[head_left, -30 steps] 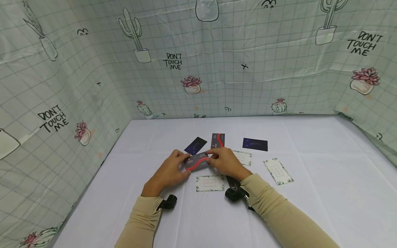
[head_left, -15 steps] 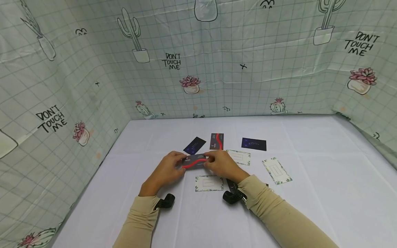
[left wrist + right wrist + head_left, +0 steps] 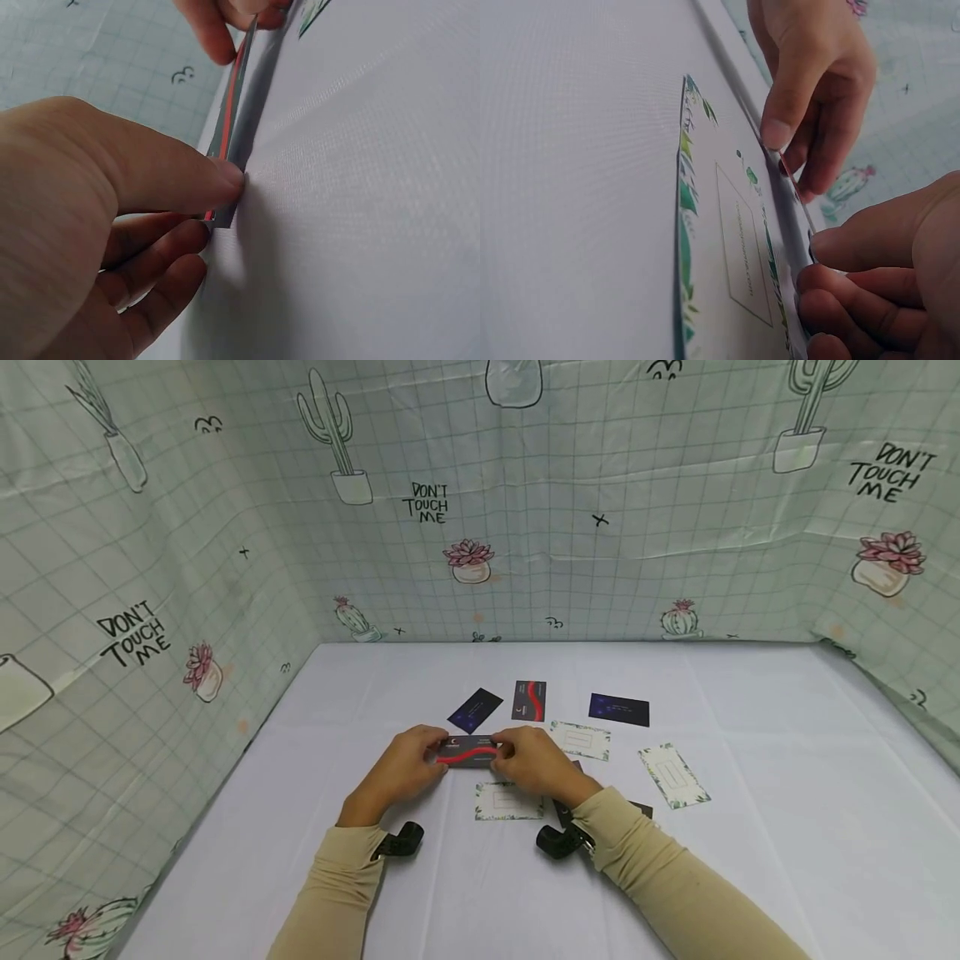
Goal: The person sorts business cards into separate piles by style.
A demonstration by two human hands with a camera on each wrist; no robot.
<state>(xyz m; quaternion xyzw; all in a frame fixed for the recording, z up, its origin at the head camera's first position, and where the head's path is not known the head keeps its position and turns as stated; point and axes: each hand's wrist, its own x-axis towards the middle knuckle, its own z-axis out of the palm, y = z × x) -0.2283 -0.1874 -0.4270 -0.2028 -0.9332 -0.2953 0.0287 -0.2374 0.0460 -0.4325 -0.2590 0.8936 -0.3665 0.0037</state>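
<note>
A dark grey business card with a wavy red stripe (image 3: 468,752) lies level between both hands in the head view. My left hand (image 3: 397,774) pinches its left end, thumb in front and fingers behind. At the opposite end, my right hand (image 3: 538,766) grips the card between thumb and fingers. Seen from the left wrist, the card (image 3: 231,112) appears almost edge-on, low over the white cloth. A white card with a leafy border (image 3: 508,802) lies flat just in front, and shows large in the right wrist view.
Behind the hands lie a dark blue card (image 3: 475,710) and another grey card with a red stripe (image 3: 529,701). To the right are a second blue card (image 3: 618,710) and two leafy cards, one slanted (image 3: 673,775). The right wrist partly covers another dark card (image 3: 561,812).
The grey card has gone from tilted, right end higher, to level, shifting slightly left and toward me. Both hands keep their pinch on its ends; the other cards stay put.
</note>
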